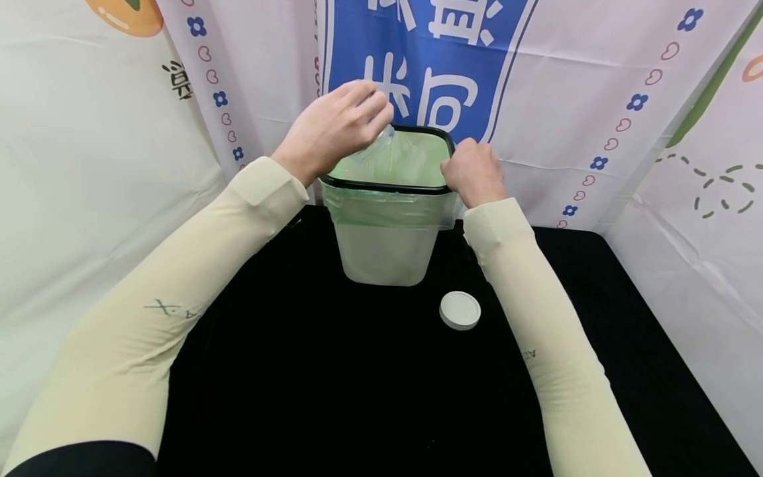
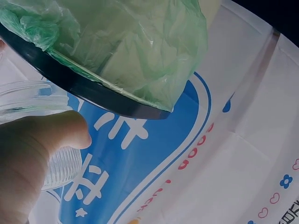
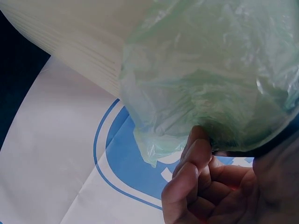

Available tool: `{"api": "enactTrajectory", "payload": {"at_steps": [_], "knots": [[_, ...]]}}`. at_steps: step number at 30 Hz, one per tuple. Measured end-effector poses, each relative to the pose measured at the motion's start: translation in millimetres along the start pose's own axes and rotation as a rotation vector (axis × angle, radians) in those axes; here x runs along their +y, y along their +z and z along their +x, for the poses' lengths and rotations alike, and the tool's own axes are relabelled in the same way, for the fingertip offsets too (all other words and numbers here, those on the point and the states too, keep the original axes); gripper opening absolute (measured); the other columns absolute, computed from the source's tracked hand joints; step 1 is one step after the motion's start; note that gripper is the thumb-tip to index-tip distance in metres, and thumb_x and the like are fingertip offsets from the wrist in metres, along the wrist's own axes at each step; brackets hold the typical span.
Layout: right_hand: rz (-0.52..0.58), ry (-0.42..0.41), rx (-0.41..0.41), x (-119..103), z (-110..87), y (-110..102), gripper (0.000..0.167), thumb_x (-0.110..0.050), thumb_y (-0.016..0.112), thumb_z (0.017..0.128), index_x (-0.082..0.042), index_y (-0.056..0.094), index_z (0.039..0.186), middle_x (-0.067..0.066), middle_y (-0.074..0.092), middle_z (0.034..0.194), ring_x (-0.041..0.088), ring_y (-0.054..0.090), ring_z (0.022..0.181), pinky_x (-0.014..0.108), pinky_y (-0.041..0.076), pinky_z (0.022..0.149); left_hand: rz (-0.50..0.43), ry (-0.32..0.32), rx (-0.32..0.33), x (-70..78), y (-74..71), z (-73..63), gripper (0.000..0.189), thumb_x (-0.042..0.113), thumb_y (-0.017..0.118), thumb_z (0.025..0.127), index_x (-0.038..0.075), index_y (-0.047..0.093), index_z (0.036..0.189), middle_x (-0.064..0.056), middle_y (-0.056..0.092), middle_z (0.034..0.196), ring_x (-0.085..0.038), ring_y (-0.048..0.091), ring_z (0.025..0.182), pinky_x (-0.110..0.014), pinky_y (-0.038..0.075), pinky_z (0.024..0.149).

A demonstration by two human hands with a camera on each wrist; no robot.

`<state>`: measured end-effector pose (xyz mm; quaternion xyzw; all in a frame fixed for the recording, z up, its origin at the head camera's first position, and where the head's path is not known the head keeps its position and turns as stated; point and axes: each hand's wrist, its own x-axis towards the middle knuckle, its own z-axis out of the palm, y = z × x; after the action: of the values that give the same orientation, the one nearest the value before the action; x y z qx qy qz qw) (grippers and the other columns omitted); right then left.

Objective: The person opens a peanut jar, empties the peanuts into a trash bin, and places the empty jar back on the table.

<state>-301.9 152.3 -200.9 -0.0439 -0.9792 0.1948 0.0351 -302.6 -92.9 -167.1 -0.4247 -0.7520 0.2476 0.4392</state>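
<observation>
A pale trash bin [image 1: 384, 252] with a black rim stands at the back of the table. A thin green bag [image 1: 387, 205] lines it and folds down over the outside. My left hand [image 1: 342, 126] grips a clear jar [image 2: 65, 168] over the bin's left side, tilted in the head view. The left wrist view shows the jar's threaded mouth, ribbed wall and my thumb across it. At the right corner of the black rim [image 1: 387, 189], my right hand [image 1: 475, 171] holds the edge, its fingers curled against the bag [image 3: 201, 84].
A round white lid [image 1: 460, 309] lies flat on the black tablecloth [image 1: 334, 371], in front of the bin and near my right forearm. Printed fabric [image 1: 554, 119] hangs close behind the bin. White sheets [image 1: 89, 165] close off both sides.
</observation>
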Motion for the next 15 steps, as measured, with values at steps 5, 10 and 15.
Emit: {"api": "enactTrajectory", "payload": {"at_steps": [5, 10, 15], "knots": [[0.007, 0.005, -0.004, 0.2, 0.2, -0.1, 0.024, -0.028, 0.046, 0.107, -0.009, 0.055, 0.094, 0.018, 0.062, 0.115, 0.033, 0.058, 0.097, 0.042, 0.050, 0.073, -0.006, -0.017, -0.005, 0.3, -0.8, -2.1, 0.034, -0.024, 0.040, 0.096, -0.008, 0.061, 0.118, -0.022, 0.068, 0.121, -0.037, 0.063, 0.117, -0.041, 0.053, 0.112], [0.004, 0.011, -0.007, 0.2, 0.7, 0.4, 0.025, -0.028, 0.046, 0.107, -0.009, 0.055, 0.095, 0.019, 0.063, 0.117, 0.033, 0.058, 0.099, 0.042, 0.050, 0.073, -0.030, -0.034, -0.004, 0.2, -0.5, -4.1, 0.035, -0.024, 0.042, 0.094, -0.009, 0.059, 0.120, -0.022, 0.067, 0.121, -0.038, 0.063, 0.118, -0.041, 0.054, 0.110], [0.002, 0.016, -0.007, -0.3, 0.8, 0.4, 0.025, -0.029, 0.046, 0.107, -0.009, 0.054, 0.094, 0.018, 0.062, 0.115, 0.033, 0.058, 0.097, 0.041, 0.049, 0.070, -0.053, -0.054, -0.019, 0.0, 0.4, -5.0, 0.037, -0.024, 0.041, 0.094, -0.009, 0.059, 0.122, -0.023, 0.067, 0.120, -0.039, 0.063, 0.120, -0.043, 0.053, 0.111]]}}
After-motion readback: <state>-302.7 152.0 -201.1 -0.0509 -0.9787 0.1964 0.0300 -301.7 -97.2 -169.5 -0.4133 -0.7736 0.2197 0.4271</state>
